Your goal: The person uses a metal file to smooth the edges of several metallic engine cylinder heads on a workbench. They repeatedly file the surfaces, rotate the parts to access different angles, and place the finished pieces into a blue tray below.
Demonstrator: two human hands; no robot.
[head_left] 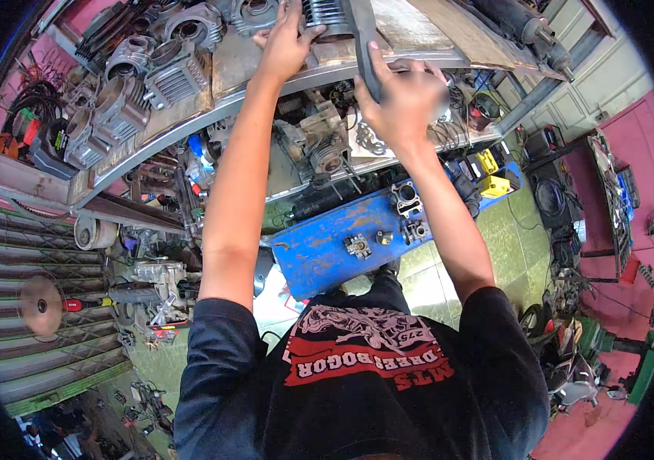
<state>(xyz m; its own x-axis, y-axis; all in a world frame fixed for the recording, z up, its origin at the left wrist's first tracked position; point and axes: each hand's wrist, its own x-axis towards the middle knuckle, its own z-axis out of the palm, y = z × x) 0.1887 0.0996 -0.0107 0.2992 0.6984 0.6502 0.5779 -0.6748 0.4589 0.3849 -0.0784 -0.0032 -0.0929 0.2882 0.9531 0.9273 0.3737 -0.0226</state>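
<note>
Roller shutter: off to the left, corrugated metal slats (43, 337) run in dull, ridged rows.
Shelf: up top it sweeps across, worn wooden boards on the shelf (239, 69) with a grey metal edge, bent by the lens.
Shirt: black cloth on the shirt (388, 399), and there's the boldest writing here, pale and red block letters with a red patch and a white line drawing.
Blue surface: down below, scuffed paint on the blue surface (308, 261), rust-brown scratches all over.
Exhaust cylinder: a long dark metal tube (511, 19), lying at the shelf's right end.
Finned casting: square, grey and ribbed, this finned casting (180, 80) sits among rounder castings on the left.
Right hand: up at the shelf edge goes the right hand (407, 100), thumb and forefinger apart, either side of the dark strip; part is blurred, so I cannot tell how firmly they pinch.
Left hand: this left hand (288, 46) is right at the finned part, thumb spread from the other fingers; I cannot tell whether they grip it.
Dark strip: long, flat and matt, the dark strip (363, 38) runs up past the top edge.
Finned part: bright parallel metal ribs on the finned part (325, 14), on the shelf between left hand and strip.
Brass-coloured piece: tiny and stubby, the brass-coloured piece (383, 238) rests on the blue surface.
</note>
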